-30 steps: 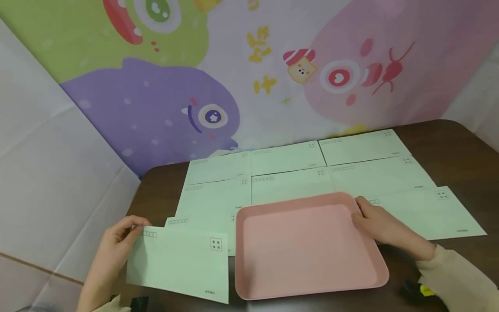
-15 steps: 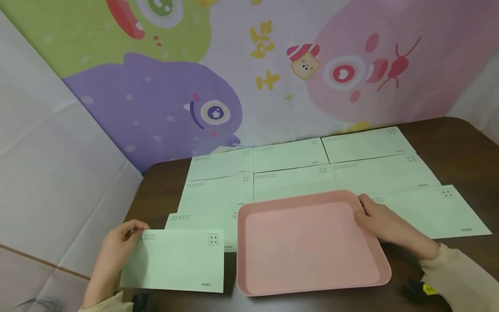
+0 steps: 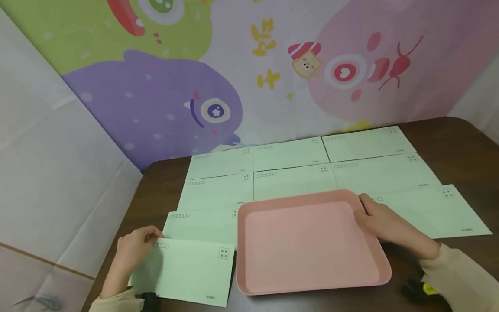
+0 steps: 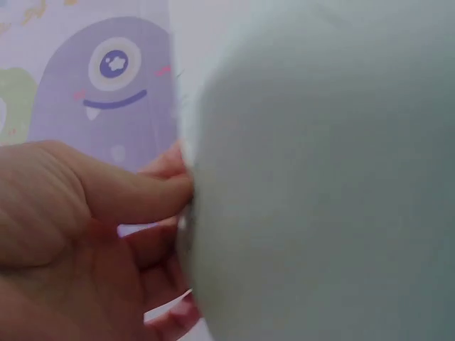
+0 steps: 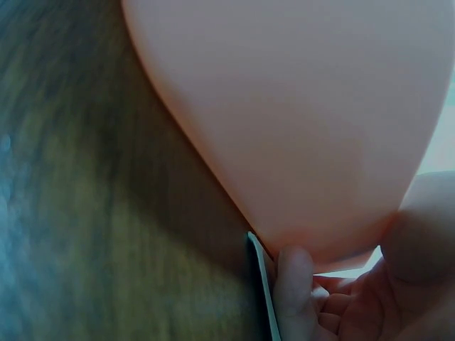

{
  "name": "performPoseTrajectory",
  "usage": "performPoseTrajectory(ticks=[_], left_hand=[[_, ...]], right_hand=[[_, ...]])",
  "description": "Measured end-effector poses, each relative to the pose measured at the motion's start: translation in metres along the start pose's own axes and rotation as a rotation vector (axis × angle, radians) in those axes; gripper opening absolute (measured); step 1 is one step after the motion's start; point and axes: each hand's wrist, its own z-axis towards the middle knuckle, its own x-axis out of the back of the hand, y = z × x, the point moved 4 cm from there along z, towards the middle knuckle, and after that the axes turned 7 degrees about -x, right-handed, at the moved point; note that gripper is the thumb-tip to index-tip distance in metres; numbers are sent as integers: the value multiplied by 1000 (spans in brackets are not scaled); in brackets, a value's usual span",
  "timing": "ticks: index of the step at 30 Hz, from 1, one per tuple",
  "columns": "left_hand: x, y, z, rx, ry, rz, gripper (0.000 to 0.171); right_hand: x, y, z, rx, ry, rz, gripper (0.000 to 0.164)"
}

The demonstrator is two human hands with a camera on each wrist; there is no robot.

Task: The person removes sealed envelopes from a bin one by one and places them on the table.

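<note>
My left hand [image 3: 134, 251] pinches a pale green envelope [image 3: 191, 275] by its upper left corner, at the table's front left. Printed boxes line the envelope's top left, and a stamp square sits at its top right. In the left wrist view, the thumb lies on the near face of the envelope [image 4: 320, 177] and the fingers go behind it. With its thumb over the rim, my right hand [image 3: 383, 221] grips a pink tray [image 3: 312, 251] by the right side. Nothing lies in the tray. It covers parts of several envelopes laid out behind it.
Several matching envelopes [image 3: 386, 169] lie in rows on the dark brown table [image 3: 160, 186]. One more envelope [image 3: 202, 225] is partly behind the held one. A cartoon-printed cloth [image 3: 269, 60] hangs along the back. At left stands a white panel [image 3: 58, 151].
The held envelope and left hand shifted left at first, then right and a little nearer the front edge. The tray and right hand have hardly moved.
</note>
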Motion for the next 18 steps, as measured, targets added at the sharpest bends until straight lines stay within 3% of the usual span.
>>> performPoseTrajectory(ticks=[8, 18], left_hand=[[-13, 5, 0, 9, -197, -68, 18], [-19, 7, -4, -4, -264, -45, 11]], right_hand=[[2, 0, 0, -2, 6, -9, 31], [-1, 2, 1, -4, -1, -1, 29]])
